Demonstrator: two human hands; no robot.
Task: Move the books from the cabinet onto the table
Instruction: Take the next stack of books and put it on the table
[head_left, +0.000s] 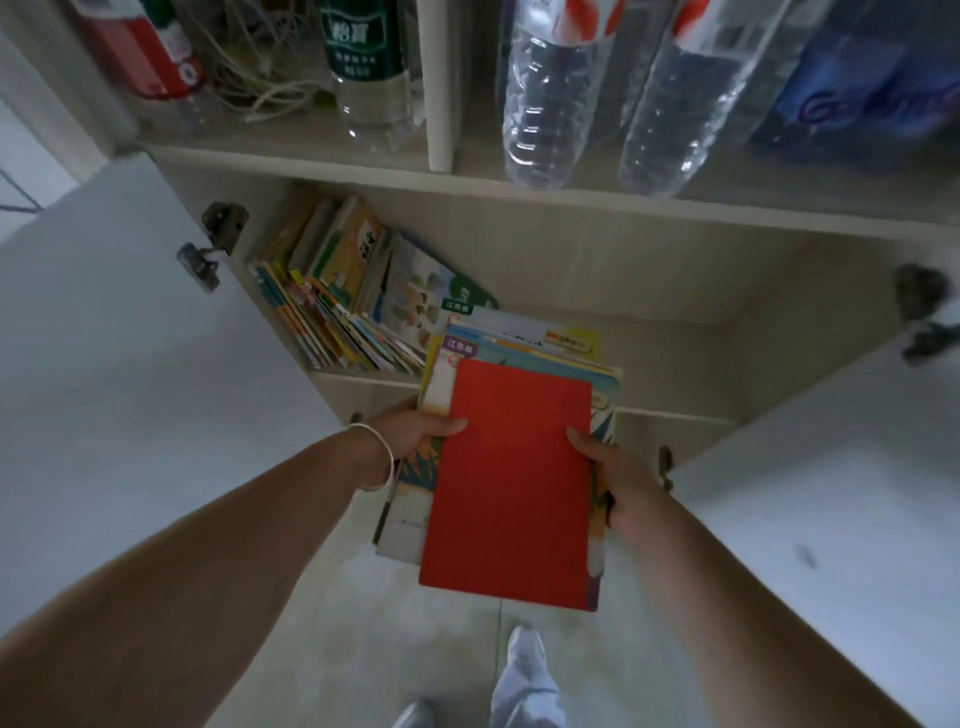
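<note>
I hold a stack of books in front of the open cabinet, a plain red cover on top and colourful covers beneath it. My left hand grips the stack's left edge, thumb on the red cover. My right hand grips its right edge the same way. More books lean together against the left wall of the lower cabinet compartment. The table is out of view.
Two white cabinet doors stand open, the left door and the right door, flanking my arms. The shelf above carries water bottles, a green-labelled bottle and cords. Pale tiled floor and my feet lie below.
</note>
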